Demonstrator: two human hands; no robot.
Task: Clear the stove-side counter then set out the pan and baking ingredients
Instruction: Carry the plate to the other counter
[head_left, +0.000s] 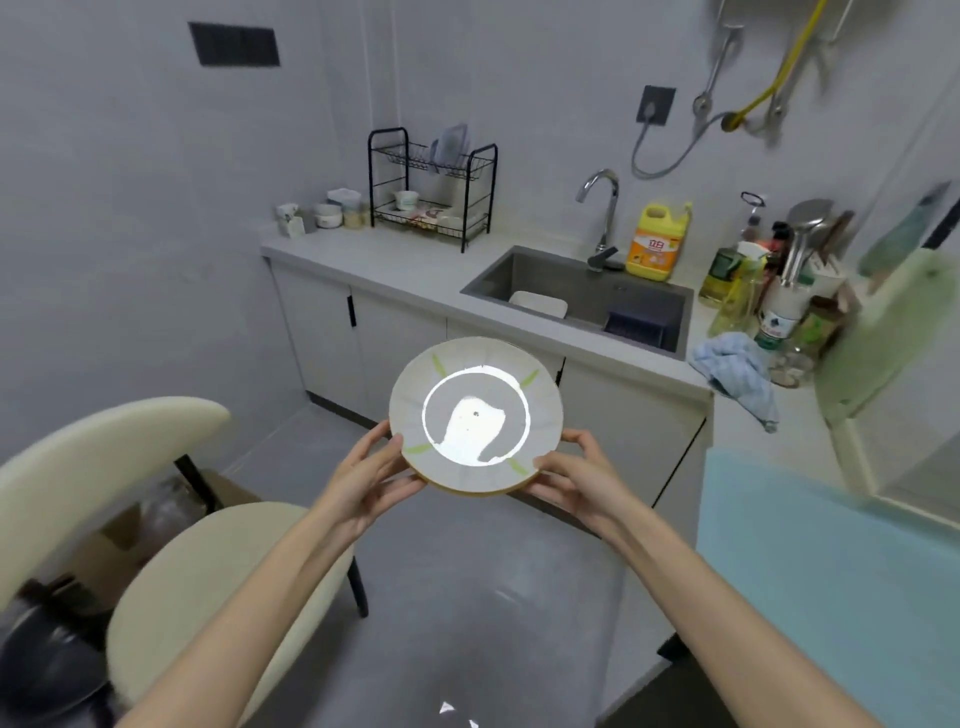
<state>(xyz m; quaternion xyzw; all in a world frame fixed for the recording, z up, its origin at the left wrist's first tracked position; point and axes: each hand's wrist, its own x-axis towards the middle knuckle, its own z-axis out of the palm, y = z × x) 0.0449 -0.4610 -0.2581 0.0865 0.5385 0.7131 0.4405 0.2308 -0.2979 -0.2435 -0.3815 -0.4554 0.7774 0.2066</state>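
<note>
Cream chair (156, 519) at far left, its seat beside my left forearm. My left hand (374, 467) grips the near-left rim of the plate (475, 415), thumb on top and fingers curled beneath. The plate, white with green strokes and a bright glare in its middle, is in the air above the floor, in front of the cabinet doors (395, 338) and apart from the counter (415, 260), while my right hand (576, 467) pinches the near-right rim the same way. Along the counter behind: dish rack (431, 187), sink (576, 291) with tap (602, 208), yellow detergent bottle (655, 241) just right of the tap, blue cloth (737, 369) hanging over the counter edge.
</note>
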